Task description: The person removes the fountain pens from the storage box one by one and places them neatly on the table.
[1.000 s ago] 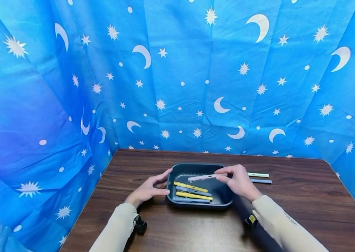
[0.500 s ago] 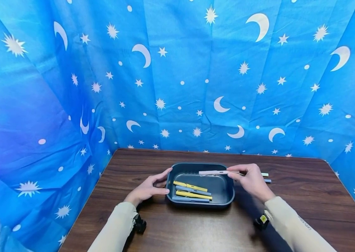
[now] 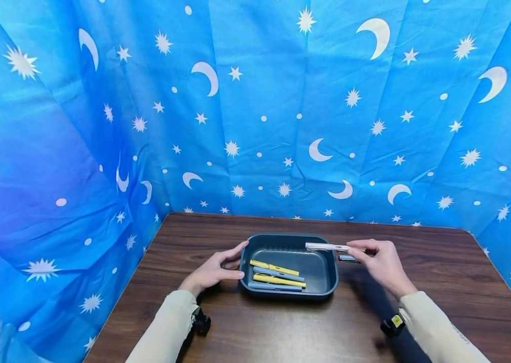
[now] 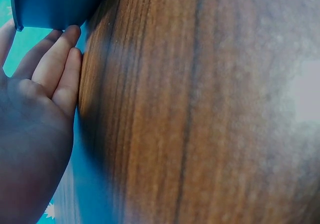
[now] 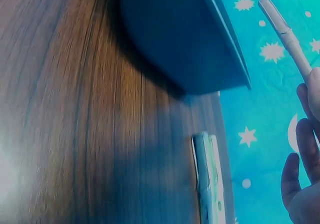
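A dark blue rectangular box (image 3: 323, 272) sits on the table. Straight fingers of my left hand (image 3: 212, 272) touch its left end, with the thumb by the rim; the left wrist view shows these fingers (image 4: 57, 64) against the box wall. Inside, on the left side, lie two yellow pens (image 3: 278, 281) and two grey-blue pens (image 3: 278, 288). My right hand (image 3: 382, 262) pinches a pale pinkish pen (image 3: 323, 246) by one end, its other end over the box's right rim. Beneath that hand, a blue pen (image 5: 202, 161) and a whitish-green pen (image 5: 218, 184) lie side by side on the table, mostly hidden in the head view.
The brown wood-grain table (image 3: 282, 333) reaches back to a blue curtain (image 3: 273, 101) with white moons and stars. Dark wrist cameras (image 3: 201, 322) are strapped below both light sleeves (image 3: 437, 322).
My right hand has moved right with the pale pen, from over the middle of the box to beyond its right rim. The left hand and the pens in the box have stayed put.
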A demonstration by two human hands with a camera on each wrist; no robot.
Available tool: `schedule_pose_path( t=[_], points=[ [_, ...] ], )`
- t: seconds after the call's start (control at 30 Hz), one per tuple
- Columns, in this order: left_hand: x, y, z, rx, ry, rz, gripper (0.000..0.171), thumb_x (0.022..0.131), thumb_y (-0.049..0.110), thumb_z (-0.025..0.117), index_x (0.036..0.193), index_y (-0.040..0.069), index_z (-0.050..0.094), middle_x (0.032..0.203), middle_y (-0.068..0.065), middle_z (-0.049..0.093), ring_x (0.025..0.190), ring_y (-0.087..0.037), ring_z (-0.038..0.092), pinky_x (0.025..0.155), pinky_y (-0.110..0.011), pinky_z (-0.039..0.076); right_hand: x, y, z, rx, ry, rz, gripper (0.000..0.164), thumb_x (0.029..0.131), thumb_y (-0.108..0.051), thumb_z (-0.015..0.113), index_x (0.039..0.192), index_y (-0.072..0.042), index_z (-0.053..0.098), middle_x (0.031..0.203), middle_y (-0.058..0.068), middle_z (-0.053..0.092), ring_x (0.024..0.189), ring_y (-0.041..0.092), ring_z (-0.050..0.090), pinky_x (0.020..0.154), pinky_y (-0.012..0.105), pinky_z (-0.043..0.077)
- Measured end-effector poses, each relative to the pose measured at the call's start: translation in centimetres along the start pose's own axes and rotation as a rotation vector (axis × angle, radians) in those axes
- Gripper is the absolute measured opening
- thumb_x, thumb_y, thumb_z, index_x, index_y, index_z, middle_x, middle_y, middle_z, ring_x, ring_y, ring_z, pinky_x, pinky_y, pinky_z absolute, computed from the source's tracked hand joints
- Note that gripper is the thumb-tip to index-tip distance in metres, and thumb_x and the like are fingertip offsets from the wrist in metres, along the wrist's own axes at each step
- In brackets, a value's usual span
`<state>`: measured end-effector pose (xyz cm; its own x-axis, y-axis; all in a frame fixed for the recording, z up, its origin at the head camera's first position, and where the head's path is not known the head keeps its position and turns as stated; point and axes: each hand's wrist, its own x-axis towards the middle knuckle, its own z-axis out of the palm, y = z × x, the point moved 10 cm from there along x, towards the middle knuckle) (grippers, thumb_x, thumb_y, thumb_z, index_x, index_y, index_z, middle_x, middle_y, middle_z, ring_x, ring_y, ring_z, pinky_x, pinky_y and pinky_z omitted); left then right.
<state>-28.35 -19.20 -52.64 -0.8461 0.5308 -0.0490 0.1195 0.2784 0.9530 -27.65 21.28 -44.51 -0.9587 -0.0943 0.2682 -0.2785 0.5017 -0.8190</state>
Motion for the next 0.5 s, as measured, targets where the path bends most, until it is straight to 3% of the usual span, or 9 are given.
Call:
schedule_pose_path(
  t=[0.33,0.5],
  points=[
    [0.0,-0.3,-0.1,0.004,0.016,-0.029,0.080,0.101,0.017,0.073,0.166,0.033,0.031,0.173,0.002,0.029,0.154,-0.031,0.038,0.124,-0.054,0.032,-1.0,2.3,-2.7,-0.029,0.062,0.024,0.023,0.097,-0.019,0.078,0.115,-0.005,0.081,0.106,0.013,0.080,0.079,0.008,0.064,0.062,0.022,0.052],
    [0.1,-0.2,0.0,-0.006,0.014,-0.029,0.079,0.101,0.016,0.072,0.167,0.032,0.031,0.173,0.002,0.028,0.155,-0.031,0.037,0.124,-0.054,0.031,-1.8,3.5,-3.9,-0.060,0.096,0.030,0.020,0.098,-0.016,0.077,0.114,-0.005,0.081,0.102,0.012,0.079,0.070,0.008,0.056,0.056,0.023,0.045]
  ],
)
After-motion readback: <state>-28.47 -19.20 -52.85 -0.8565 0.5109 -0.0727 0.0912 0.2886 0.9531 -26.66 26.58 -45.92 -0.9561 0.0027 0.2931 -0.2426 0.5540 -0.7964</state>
